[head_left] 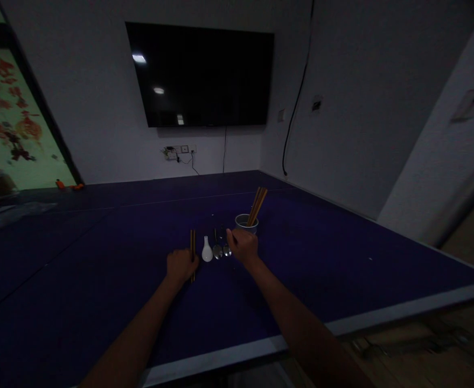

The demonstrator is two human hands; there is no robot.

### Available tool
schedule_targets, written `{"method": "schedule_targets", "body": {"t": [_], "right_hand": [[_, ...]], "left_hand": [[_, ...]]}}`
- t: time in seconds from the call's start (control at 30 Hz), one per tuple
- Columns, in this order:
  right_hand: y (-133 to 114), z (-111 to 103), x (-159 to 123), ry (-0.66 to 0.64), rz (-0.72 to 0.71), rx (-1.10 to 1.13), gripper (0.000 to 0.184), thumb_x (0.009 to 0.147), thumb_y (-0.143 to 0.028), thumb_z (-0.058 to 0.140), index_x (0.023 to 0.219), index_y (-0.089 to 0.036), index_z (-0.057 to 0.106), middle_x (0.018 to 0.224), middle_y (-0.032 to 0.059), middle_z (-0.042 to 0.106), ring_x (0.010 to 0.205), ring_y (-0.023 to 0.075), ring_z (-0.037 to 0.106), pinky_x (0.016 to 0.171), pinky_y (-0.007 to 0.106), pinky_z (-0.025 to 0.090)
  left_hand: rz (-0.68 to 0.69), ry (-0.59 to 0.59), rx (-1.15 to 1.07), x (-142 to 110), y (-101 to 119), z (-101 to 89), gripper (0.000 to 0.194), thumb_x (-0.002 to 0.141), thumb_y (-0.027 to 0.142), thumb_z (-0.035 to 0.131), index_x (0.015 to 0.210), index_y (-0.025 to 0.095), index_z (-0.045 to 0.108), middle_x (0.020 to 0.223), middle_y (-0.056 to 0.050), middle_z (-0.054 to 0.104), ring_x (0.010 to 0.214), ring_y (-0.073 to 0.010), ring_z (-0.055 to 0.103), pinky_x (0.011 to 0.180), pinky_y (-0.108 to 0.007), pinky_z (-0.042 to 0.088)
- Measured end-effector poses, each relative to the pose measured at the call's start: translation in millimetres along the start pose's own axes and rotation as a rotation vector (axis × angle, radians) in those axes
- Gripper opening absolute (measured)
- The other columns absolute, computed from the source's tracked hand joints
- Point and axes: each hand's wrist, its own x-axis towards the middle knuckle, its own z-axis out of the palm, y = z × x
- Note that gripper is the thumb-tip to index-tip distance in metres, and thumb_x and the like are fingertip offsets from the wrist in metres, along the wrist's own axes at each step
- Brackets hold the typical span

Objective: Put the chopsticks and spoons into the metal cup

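On the dark blue table, my left hand point(180, 265) is closed around a pair of wooden chopsticks point(193, 240), which point away from me. To their right lie a white soup spoon point(207, 252) and a metal spoon point(217, 251), side by side. My right hand point(243, 246) is closed at a second metal spoon point(227, 250). Its bowl shows left of the fingers, while the handle is mostly hidden by the hand. Just behind that hand stands a round metal pot point(241, 221), with several wooden chopsticks point(258, 206) leaning to the right in it.
The blue table point(321, 258) has a pale front edge point(366, 319). Its far side meets a wall with a television point(204, 78) and sockets point(180, 150). A black cable point(295, 116) hangs at the right. Clear plastic wrapping point(14, 214) lies at the far left.
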Motion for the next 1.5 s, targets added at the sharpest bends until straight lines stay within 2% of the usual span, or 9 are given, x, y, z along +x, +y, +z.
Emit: {"method": "schedule_targets", "body": {"t": [0.13, 0.4, 0.9, 1.07, 1.2, 1.3, 1.4, 1.5], "right_hand": [[-0.8, 0.9, -1.0, -0.039, 0.017, 0.006, 0.044, 0.091, -0.03, 0.039, 0.051, -0.019, 0.049, 0.048, 0.0009, 0.052, 0.047, 0.0107, 0.047, 0.052, 0.027, 0.026], [-2.1, 0.7, -1.5, -0.048, 0.023, 0.011, 0.045, 0.092, -0.031, 0.038, 0.05, -0.019, 0.049, 0.048, 0.0014, 0.052, 0.048, 0.0108, 0.047, 0.052, 0.027, 0.026], [-1.8, 1.2, -1.1, -0.046, 0.017, 0.01, 0.045, 0.092, -0.031, 0.038, 0.05, -0.019, 0.049, 0.048, 0.0015, 0.053, 0.047, 0.0108, 0.047, 0.052, 0.027, 0.025], [-4.5, 3.9, -2.8, -0.124, 0.065, 0.025, 0.044, 0.092, -0.033, 0.038, 0.052, -0.019, 0.052, 0.05, 0.0019, 0.056, 0.047, 0.0106, 0.049, 0.05, 0.026, 0.024], [-10.5, 11.7, -5.9, -0.276, 0.138, 0.093, 0.042, 0.091, -0.035, 0.04, 0.056, -0.019, 0.055, 0.054, 0.0015, 0.06, 0.047, 0.0105, 0.051, 0.048, 0.025, 0.023], [-15.5, 19.5, -7.7, -0.407, 0.233, 0.283, 0.044, 0.09, -0.042, 0.041, 0.057, -0.02, 0.057, 0.052, 0.0002, 0.058, 0.048, 0.0108, 0.051, 0.047, 0.024, 0.025], [-18.5, 27.3, -9.0, -0.478, 0.409, 0.573, 0.051, 0.089, -0.052, 0.037, 0.054, -0.019, 0.055, 0.047, -0.0015, 0.053, 0.046, 0.0106, 0.049, 0.046, 0.022, 0.029], [-20.3, 34.0, -10.0, -0.478, 0.64, 0.843, 0.052, 0.083, -0.06, 0.04, 0.057, -0.018, 0.057, 0.046, -0.0026, 0.05, 0.044, 0.0104, 0.047, 0.045, 0.022, 0.032]], "left_hand": [[0.025, -0.02, 0.02, 0.5, 3.3, -3.0, 0.04, 0.083, 0.036, 0.036, 0.094, 0.013, 0.067, 0.094, -0.017, 0.068, 0.092, -0.0269, 0.063, 0.079, -0.037, 0.044], [0.006, -0.074, 0.023, 2.8, 2.4, -5.0, 0.038, 0.081, 0.034, 0.039, 0.093, 0.013, 0.068, 0.095, -0.018, 0.068, 0.091, -0.0273, 0.064, 0.078, -0.037, 0.046], [-0.014, -0.065, 0.027, 3.6, 2.0, 0.9, 0.037, 0.082, 0.033, 0.039, 0.095, 0.012, 0.067, 0.094, -0.018, 0.068, 0.093, -0.0241, 0.063, 0.08, -0.034, 0.044], [-0.005, -0.031, -0.01, 3.2, 0.8, -0.7, 0.035, 0.083, 0.033, 0.039, 0.092, 0.014, 0.067, 0.092, -0.015, 0.068, 0.089, -0.0232, 0.064, 0.078, -0.032, 0.044], [0.026, 0.026, -0.038, -0.9, 3.4, -9.9, 0.034, 0.084, 0.032, 0.038, 0.09, 0.014, 0.066, 0.087, -0.013, 0.068, 0.087, -0.0232, 0.063, 0.076, -0.031, 0.043], [0.112, 0.075, -0.062, -6.5, 10.6, -17.8, 0.033, 0.085, 0.032, 0.038, 0.09, 0.014, 0.064, 0.086, -0.013, 0.067, 0.087, -0.0231, 0.062, 0.076, -0.031, 0.042], [0.235, 0.112, -0.104, -12.1, 20.0, -21.2, 0.029, 0.086, 0.032, 0.04, 0.088, 0.014, 0.062, 0.084, -0.012, 0.066, 0.086, -0.0222, 0.06, 0.077, -0.031, 0.04], [0.333, 0.171, -0.153, -15.6, 26.6, -18.5, 0.025, 0.086, 0.029, 0.04, 0.086, 0.015, 0.06, 0.081, -0.01, 0.063, 0.084, -0.0212, 0.058, 0.077, -0.031, 0.04]]}}
